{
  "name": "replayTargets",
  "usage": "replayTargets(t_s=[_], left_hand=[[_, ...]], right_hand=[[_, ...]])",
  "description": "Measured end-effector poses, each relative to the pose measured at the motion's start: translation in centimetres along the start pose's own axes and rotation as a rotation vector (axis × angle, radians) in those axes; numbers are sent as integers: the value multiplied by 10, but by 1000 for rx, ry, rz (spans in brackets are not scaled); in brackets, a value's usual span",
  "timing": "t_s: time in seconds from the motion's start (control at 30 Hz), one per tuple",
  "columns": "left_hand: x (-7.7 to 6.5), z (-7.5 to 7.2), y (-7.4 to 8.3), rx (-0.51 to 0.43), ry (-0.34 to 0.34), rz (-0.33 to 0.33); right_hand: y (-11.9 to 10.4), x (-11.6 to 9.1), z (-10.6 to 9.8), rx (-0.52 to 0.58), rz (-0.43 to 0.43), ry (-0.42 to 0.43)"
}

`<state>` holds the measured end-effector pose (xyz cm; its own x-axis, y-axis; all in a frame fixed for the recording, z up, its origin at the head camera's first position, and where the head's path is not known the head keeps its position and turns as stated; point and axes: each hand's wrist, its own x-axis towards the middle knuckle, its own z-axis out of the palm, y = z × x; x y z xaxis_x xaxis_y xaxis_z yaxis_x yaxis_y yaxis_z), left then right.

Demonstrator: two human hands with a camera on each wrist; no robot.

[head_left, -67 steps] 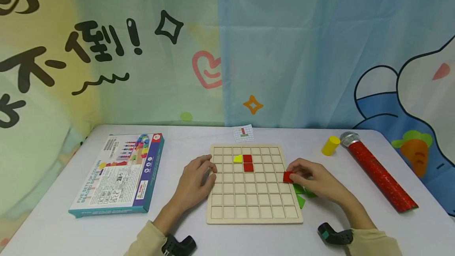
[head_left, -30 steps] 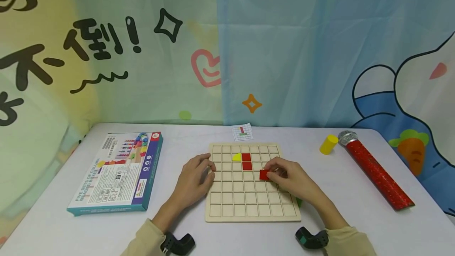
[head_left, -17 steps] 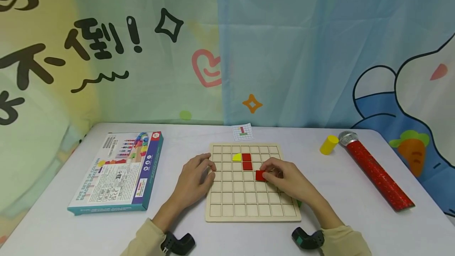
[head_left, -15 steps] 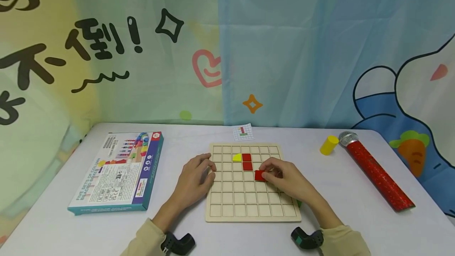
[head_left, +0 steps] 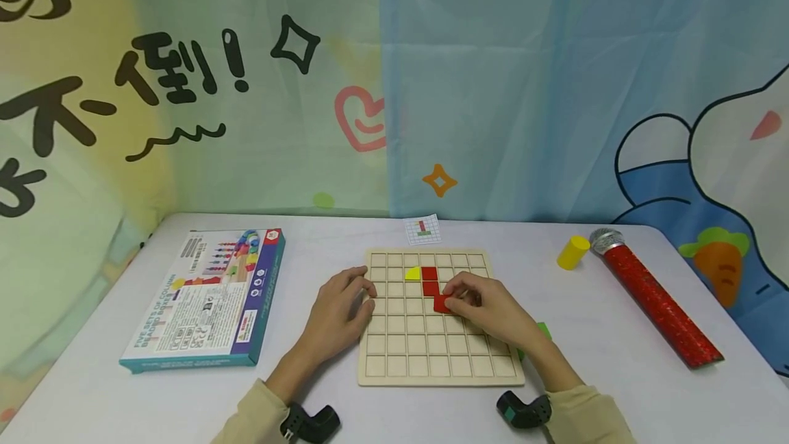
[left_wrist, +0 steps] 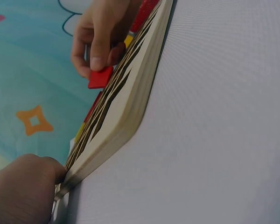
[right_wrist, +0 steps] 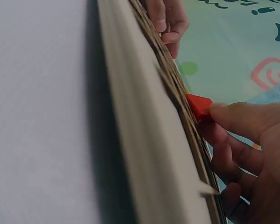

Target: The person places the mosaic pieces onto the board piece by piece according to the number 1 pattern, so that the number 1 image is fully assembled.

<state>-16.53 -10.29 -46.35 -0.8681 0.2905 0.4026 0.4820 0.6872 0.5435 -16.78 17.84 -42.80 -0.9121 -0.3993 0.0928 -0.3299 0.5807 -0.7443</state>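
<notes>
In the head view a pale wooden grid board [head_left: 440, 355] lies on the white table. A yellow piece with a curved corner [head_left: 413, 274] and two red square tiles [head_left: 430, 281] sit in its upper cells. My right hand [head_left: 490, 303] pinches another red square tile [head_left: 440, 303] between thumb and fingers, over the board just below the placed red ones. That tile [right_wrist: 199, 106] looks tilted in the right wrist view. My left hand [head_left: 339, 310] rests its fingertips along the board's left edge, and its thumb [left_wrist: 51, 169] touches the rim in the left wrist view.
Green pieces [head_left: 544, 329] lie right of the board, partly hidden by my right forearm. A small pattern card [head_left: 422, 230] is behind the board. A flat game box [head_left: 203, 300] lies to the left. A yellow cylinder [head_left: 574, 252] and a red microphone [head_left: 659, 300] are on the right.
My right hand has carried the red tile leftward from the board's right edge to beneath the placed red tiles. My left hand has stayed at the left edge.
</notes>
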Motion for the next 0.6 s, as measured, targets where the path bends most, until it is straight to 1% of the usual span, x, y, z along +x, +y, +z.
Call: replayTargets(t_s=[0.4,0.6], left_hand=[[0,0,2,0,-9,-2],[0,-1,2,1,-3,7]], right_hand=[[-2,4,4,-113,-20,1],[-5,5,5,-150,4,11]])
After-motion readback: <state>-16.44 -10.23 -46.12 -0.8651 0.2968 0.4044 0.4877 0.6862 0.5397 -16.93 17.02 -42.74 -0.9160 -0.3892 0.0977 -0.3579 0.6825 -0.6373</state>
